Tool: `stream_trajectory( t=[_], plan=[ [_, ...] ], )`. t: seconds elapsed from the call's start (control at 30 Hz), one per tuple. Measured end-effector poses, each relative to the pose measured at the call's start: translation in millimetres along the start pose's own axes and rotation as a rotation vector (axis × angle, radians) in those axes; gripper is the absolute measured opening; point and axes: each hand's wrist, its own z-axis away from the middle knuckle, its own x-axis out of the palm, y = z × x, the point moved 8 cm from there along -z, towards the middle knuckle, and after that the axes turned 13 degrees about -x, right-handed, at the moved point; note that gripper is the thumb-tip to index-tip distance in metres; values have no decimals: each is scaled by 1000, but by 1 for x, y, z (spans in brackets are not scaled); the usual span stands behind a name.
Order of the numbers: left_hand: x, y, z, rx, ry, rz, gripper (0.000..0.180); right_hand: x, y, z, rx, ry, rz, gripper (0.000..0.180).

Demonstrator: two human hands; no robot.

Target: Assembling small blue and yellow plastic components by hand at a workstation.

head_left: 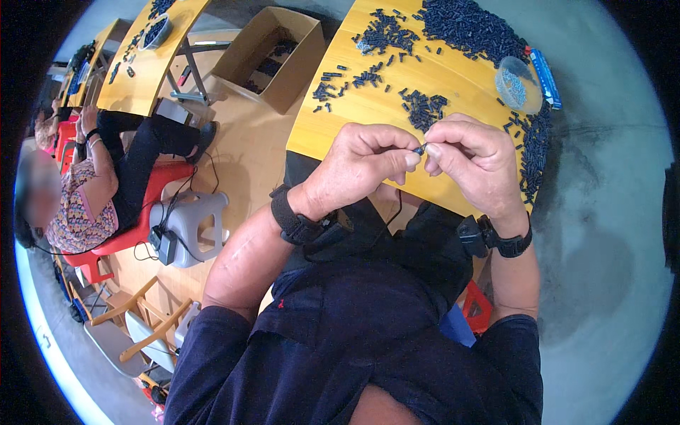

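Closest to the lens is the wearer's own dark navy shirt (354,340), filling the lower part of the view below the yellow table (368,106), which serves as the reference for everything else. The table slants away above the hands, its near edge running just behind them. Left of the table, on the floor, an open cardboard box (273,57) stands with dark parts inside. Farther left of the table another person sits on a red chair (134,227), beside a grey plastic stool (191,223). On the table's far end lies a large heap of small dark cylindrical parts (467,28), with smaller scatters spread toward its near edge. At the table's right edge sits a clear round container (516,83), and just beyond it a blue packet (545,78).

Over the table's near edge, the left hand (358,170) and the right hand (471,159) meet fingertip to fingertip. Both pinch one small dark part (421,149) between thumb and forefinger, the other fingers curled in. A black band wraps each wrist.
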Motion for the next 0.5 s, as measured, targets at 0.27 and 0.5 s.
stream_trajectory(
  t=[0.27, 0.5],
  plan=[
    [-2, -6, -2, -87, 3, 25, 13, 0, -6, -7, -75, -67, 190, 8],
    [-3, -12, -8, -70, 17, 77, 13, 3, -7, -12, -85, -117, 206, 8]
  ],
)
